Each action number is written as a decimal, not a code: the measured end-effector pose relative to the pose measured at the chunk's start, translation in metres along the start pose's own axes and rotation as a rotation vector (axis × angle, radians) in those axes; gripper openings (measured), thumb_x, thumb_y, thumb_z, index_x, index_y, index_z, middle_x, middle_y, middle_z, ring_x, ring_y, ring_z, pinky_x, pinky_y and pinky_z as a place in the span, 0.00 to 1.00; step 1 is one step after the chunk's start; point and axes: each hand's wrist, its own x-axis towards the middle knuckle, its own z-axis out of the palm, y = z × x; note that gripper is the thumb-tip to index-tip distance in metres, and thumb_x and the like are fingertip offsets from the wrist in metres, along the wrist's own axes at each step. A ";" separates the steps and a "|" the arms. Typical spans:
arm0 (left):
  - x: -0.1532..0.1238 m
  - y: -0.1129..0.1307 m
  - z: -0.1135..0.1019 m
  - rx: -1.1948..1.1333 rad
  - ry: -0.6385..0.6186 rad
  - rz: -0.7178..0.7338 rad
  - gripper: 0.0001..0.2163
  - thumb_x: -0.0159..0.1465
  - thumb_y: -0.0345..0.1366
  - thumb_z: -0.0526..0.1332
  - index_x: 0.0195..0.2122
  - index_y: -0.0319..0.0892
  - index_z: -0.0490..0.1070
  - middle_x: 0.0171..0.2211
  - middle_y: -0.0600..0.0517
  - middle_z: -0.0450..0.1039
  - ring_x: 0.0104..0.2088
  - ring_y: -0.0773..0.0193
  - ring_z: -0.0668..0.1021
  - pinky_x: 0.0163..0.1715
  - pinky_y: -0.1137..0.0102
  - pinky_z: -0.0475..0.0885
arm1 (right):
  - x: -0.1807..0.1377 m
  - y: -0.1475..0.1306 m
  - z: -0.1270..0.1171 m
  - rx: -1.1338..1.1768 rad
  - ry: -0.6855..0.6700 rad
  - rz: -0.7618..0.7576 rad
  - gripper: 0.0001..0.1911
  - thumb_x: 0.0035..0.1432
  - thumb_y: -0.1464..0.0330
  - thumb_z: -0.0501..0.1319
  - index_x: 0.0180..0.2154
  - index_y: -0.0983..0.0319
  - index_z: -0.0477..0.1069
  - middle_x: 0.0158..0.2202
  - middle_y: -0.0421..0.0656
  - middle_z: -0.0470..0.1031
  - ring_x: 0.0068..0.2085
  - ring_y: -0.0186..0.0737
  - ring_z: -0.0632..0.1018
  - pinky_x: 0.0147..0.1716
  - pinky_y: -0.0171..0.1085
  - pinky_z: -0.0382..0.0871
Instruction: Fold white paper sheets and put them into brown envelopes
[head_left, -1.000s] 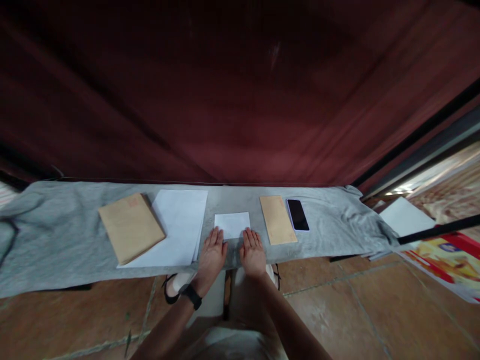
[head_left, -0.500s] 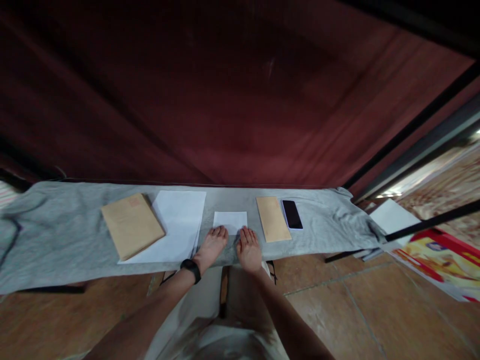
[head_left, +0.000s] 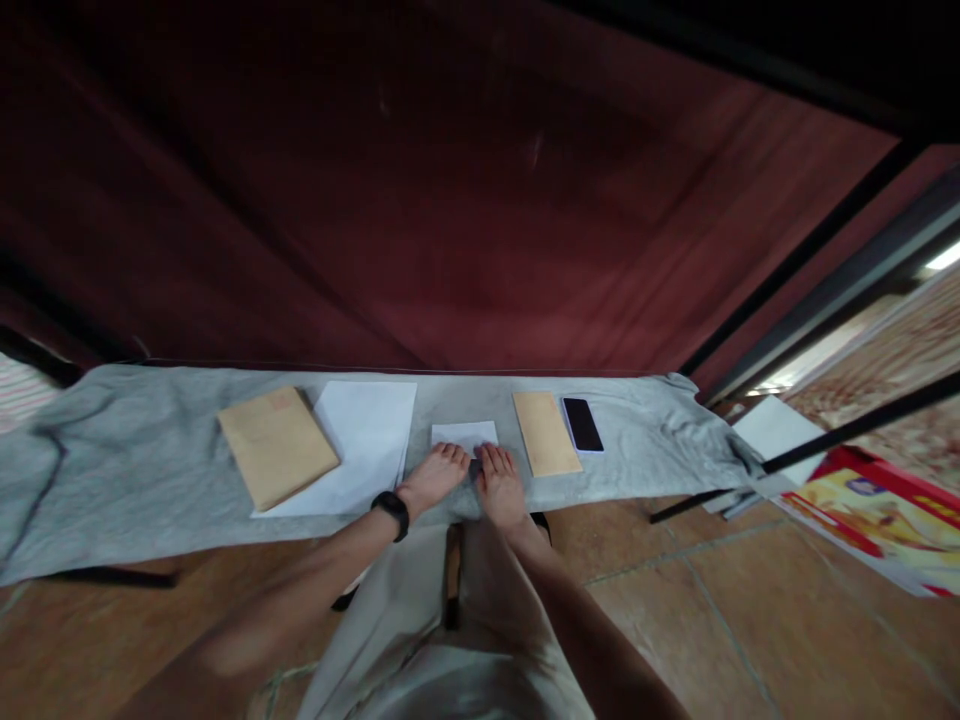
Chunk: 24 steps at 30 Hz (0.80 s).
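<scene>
Head view: our left hand (head_left: 435,475) and right hand (head_left: 499,485) rest flat, apparently unclenched, fingertips on the small white sheet (head_left: 465,433). We find it mid-length on the grey cloth (head_left: 150,470), near its front edge.

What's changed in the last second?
The left hand and right hand slid forward and closer together, onto the near edge of the small paper. No clear grip. The big envelope, sheets, small envelope and phone stayed put.

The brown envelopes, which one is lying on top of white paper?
The bigger envelope, far left, overlaps the white sheets. The narrow envelope lies straight on grey cloth.
</scene>
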 end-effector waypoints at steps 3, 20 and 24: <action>-0.008 -0.003 -0.019 -0.018 0.076 0.002 0.17 0.65 0.22 0.52 0.51 0.42 0.72 0.53 0.43 0.75 0.56 0.54 0.75 0.58 0.56 0.67 | 0.010 -0.002 -0.010 0.151 -0.022 0.054 0.24 0.65 0.77 0.53 0.60 0.62 0.70 0.59 0.50 0.75 0.59 0.46 0.75 0.61 0.44 0.65; -0.014 0.014 0.021 -1.652 0.344 -0.936 0.14 0.61 0.43 0.62 0.44 0.41 0.70 0.37 0.47 0.79 0.36 0.61 0.81 0.36 0.67 0.77 | 0.002 -0.021 -0.026 1.639 0.011 0.812 0.21 0.46 0.55 0.71 0.37 0.60 0.72 0.38 0.48 0.83 0.37 0.45 0.83 0.38 0.41 0.77; -0.012 -0.011 0.028 -1.507 0.282 -0.859 0.13 0.55 0.38 0.63 0.40 0.40 0.73 0.30 0.53 0.75 0.33 0.62 0.78 0.31 0.70 0.71 | -0.012 -0.015 -0.028 1.637 -0.132 0.828 0.21 0.49 0.53 0.69 0.37 0.61 0.72 0.36 0.48 0.82 0.35 0.45 0.83 0.37 0.43 0.78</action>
